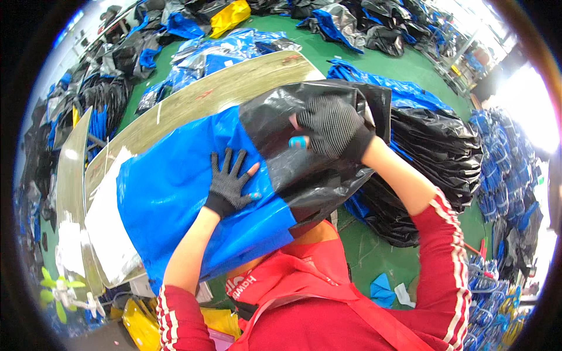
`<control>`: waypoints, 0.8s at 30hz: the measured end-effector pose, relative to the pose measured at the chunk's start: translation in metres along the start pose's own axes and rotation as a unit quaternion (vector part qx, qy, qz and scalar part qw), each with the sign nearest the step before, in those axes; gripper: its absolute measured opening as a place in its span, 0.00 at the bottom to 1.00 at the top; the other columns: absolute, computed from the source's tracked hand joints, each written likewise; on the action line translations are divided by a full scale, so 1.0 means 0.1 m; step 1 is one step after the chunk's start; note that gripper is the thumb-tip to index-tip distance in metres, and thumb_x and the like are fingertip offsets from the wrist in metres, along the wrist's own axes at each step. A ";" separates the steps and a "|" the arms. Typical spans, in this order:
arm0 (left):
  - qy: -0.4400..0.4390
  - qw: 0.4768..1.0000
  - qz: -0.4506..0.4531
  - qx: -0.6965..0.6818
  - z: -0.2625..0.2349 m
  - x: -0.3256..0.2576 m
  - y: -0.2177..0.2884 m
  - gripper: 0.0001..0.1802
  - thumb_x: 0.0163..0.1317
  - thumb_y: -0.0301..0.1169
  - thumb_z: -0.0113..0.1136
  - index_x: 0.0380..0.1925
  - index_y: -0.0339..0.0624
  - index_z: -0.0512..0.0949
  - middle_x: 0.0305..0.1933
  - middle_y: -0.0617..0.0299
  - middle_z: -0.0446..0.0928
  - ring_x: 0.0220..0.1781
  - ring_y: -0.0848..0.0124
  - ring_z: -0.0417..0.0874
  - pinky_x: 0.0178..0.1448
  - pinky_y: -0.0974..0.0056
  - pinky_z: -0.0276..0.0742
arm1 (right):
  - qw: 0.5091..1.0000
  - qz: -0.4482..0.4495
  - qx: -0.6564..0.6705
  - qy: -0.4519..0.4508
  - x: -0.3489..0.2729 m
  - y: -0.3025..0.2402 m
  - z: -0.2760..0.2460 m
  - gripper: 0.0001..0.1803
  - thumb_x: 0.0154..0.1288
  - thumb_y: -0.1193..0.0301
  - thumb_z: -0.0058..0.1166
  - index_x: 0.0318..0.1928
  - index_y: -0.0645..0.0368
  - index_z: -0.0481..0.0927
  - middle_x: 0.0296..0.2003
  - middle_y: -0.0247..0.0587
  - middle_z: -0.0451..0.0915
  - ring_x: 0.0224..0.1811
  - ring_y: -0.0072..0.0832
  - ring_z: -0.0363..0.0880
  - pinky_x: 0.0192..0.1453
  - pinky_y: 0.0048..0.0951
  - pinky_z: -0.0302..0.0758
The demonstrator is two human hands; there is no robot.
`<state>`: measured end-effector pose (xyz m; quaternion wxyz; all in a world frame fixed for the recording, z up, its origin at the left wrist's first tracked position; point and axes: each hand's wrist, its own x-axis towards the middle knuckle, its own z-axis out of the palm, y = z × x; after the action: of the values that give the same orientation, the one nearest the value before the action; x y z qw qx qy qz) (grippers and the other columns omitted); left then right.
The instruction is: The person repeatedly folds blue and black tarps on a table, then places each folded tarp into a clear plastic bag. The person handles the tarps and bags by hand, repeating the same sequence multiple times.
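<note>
Head view: a glossy, creased sheet of blue and black plastic [170,169] lies across the wood-grain, round-cornered surface [234,82]. The left hand [227,186], knit-gloved in grey and black, lies flat on the blue part, fingers spread wide. The right hand [333,127], gloved alike, rests on the black part, fingers bent; whether they grip it, I cannot tell.
</note>
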<state>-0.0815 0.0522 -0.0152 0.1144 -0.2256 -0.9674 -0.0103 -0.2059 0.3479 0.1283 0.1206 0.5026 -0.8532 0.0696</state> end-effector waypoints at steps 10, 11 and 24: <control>0.099 0.989 -0.042 -0.099 -0.29 0.60 0.05 0.39 0.54 0.56 0.61 0.62 0.48 0.71 0.69 0.45 0.65 0.75 0.46 0.57 0.78 0.40 0.41 | 0.994 0.103 -0.017 -0.033 -0.18 0.39 1.54 0.42 0.58 0.38 0.51 0.65 0.53 0.71 0.67 0.56 0.64 0.74 0.52 0.53 0.78 0.57 0.36; 0.078 0.996 -0.029 -0.031 -0.22 0.72 0.12 0.40 0.55 0.61 0.56 0.63 0.50 0.70 0.71 0.44 0.62 0.76 0.44 0.54 0.77 0.36 0.34 | 0.994 0.105 -0.030 0.004 -0.18 0.39 1.49 0.42 0.58 0.38 0.51 0.65 0.53 0.71 0.67 0.55 0.64 0.74 0.52 0.53 0.78 0.57 0.36; 0.001 1.000 -0.001 0.028 0.41 0.67 0.14 0.48 0.52 0.73 0.47 0.68 0.59 0.66 0.76 0.42 0.52 0.78 0.43 0.46 0.73 0.28 0.24 | 0.830 0.487 0.092 0.257 -0.86 1.88 0.78 0.29 0.64 0.50 0.54 0.56 0.58 0.74 0.42 0.59 0.82 0.46 0.54 0.81 0.47 0.50 0.76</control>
<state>-0.1421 0.0967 -0.0401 0.1221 -0.2215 -0.9673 0.0164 -0.3406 0.4929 0.0295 0.2394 -0.0053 -0.9152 0.3240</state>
